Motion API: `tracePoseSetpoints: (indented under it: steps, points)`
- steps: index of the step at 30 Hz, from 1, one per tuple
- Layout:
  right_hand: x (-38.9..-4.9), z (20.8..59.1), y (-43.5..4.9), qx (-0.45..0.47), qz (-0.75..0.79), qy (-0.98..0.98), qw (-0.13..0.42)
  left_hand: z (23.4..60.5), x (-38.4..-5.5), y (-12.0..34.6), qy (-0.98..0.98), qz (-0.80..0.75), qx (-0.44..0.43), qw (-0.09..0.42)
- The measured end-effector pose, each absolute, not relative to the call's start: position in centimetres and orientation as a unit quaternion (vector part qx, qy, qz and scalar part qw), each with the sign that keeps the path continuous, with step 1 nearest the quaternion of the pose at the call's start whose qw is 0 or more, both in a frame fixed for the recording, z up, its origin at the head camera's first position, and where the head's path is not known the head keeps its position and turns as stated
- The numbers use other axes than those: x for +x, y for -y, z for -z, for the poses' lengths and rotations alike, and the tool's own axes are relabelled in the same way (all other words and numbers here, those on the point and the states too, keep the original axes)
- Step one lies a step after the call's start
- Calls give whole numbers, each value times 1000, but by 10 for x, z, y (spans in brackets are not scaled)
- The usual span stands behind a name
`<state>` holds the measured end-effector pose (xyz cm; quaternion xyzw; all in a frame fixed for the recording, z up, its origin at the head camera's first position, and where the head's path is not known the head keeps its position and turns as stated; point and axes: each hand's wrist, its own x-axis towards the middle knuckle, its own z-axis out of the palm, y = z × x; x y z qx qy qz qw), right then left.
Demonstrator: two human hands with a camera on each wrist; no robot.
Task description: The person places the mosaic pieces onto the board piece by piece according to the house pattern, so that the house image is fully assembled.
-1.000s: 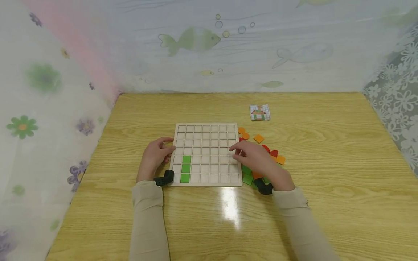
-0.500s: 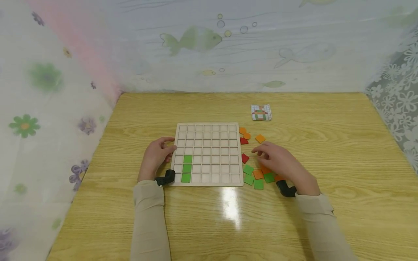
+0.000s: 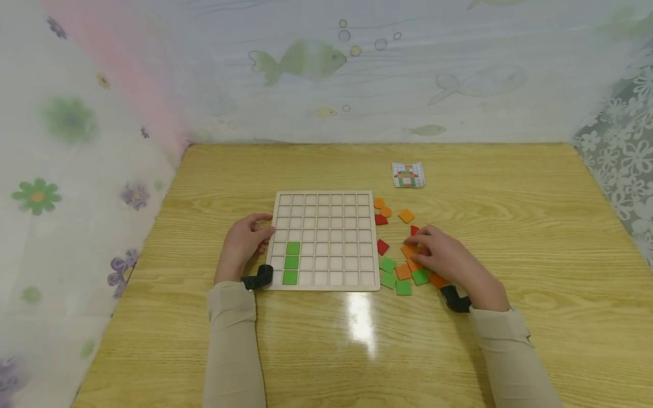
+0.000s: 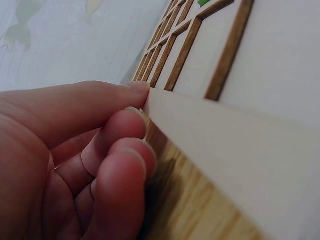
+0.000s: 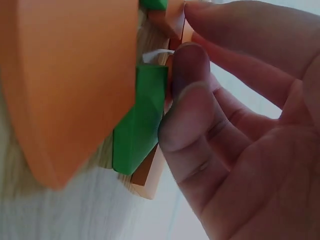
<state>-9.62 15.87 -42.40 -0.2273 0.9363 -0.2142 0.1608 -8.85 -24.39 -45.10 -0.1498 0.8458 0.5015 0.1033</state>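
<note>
A pale wooden grid board point(image 3: 326, 288) lies on the table, with a column of green square tiles point(image 3: 291, 262) in its lower left cells. My left hand point(image 3: 245, 243) rests at the board's left edge; in the left wrist view the thumb point(image 4: 135, 87) touches the rim and the other fingers bend loosely below it. Right of the board, my right hand point(image 3: 444, 255) is over the loose tiles, its thumb and forefinger apart around an orange tile point(image 3: 407, 251). Close to these fingers lie a red rounded piece point(image 3: 414, 230) and a green tile point(image 5: 145, 115).
More loose pieces lie along the board's right side: green squares point(image 3: 403, 287), red pieces point(image 3: 381, 219) and orange discs point(image 3: 385, 212). Behind them is a small printed pattern card point(image 3: 408, 175). A fish-patterned wall point(image 3: 306, 113) borders the table's far edge.
My right hand has moved right, from over the board's right edge to the loose tiles, and its fingers have lowered onto them. My left hand has stayed at the board's edge.
</note>
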Motion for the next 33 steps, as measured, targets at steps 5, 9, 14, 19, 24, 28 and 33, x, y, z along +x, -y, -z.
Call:
tracePoseSetpoints:
  steps: [5, 9, 14, 19, 24, 28, 33]
  points:
    - [-97, 426, -157, -224, 213, -937, 160, 451, -89, 244, -843, -506, -152, 100]
    - [-98, 426, -156, -220, 228, -934, 164, 451, -89, 245, -848, -500, -149, 96]
    - [-100, 426, -154, -214, 242, -930, 176, 450, -90, 244, -853, -492, -144, 98]
    - [-99, 427, -155, -232, 244, -927, 163, 449, -89, 243, -850, -495, -147, 101]
    - [-97, 427, -156, -258, 247, -924, 135, 450, -89, 243, -848, -498, -148, 103]
    - [-96, 426, -152, -253, 256, -925, 122, 451, -89, 244, -847, -500, -146, 103]
    - [-94, 424, -139, -239, 280, -923, 109, 452, -89, 243, -842, -506, -158, 105]
